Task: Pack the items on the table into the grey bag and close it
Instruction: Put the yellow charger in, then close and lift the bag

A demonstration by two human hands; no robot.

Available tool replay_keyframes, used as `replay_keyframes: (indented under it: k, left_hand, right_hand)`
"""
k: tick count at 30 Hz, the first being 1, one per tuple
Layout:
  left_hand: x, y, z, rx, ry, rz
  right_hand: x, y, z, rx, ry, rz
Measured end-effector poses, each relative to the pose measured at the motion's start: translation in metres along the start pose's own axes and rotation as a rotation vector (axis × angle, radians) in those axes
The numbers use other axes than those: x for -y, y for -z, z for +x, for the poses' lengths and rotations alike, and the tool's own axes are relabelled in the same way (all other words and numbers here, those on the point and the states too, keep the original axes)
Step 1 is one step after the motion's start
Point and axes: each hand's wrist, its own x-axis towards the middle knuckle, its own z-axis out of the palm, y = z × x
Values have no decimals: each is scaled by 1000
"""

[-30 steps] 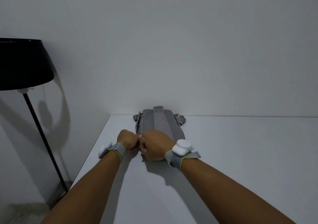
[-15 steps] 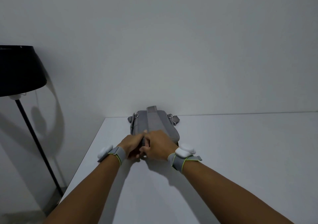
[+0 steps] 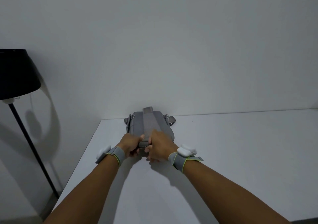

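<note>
Since a moment ago my hands have spread apart along the near end of the grey bag [image 3: 149, 125], where earlier they met knuckle to knuckle. My left hand [image 3: 130, 143] and right hand [image 3: 159, 146] each clench that end. I see the bag lying flat on the white surface [image 3: 223, 155], its far end against the wall.
</note>
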Motion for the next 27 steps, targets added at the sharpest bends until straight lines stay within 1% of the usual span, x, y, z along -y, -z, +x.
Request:
replay_keyframes:
  k: [4,8,15,20,22,27]
  left_hand:
    - [1,4,6,-11,4,-33]
    - [-2,9,4,-19,20,-98]
    - [2,18,9,28,56,-208]
    - [7,25,15,97,81,-256]
    - [8,26,15,118,90,-273]
    - [7,31,11,160,93,-304]
  right_hand:
    - [1,6,-2,-6,7,-37]
    - [-5,16,-8,35,-35,34]
    - [-33,37,-13,-53,-114,38]
    - [-51,45,-7,-69,-163,69]
    - [-55,46,-3,-77,-177,47]
    - [-64,46,9,-152,-209,-104]
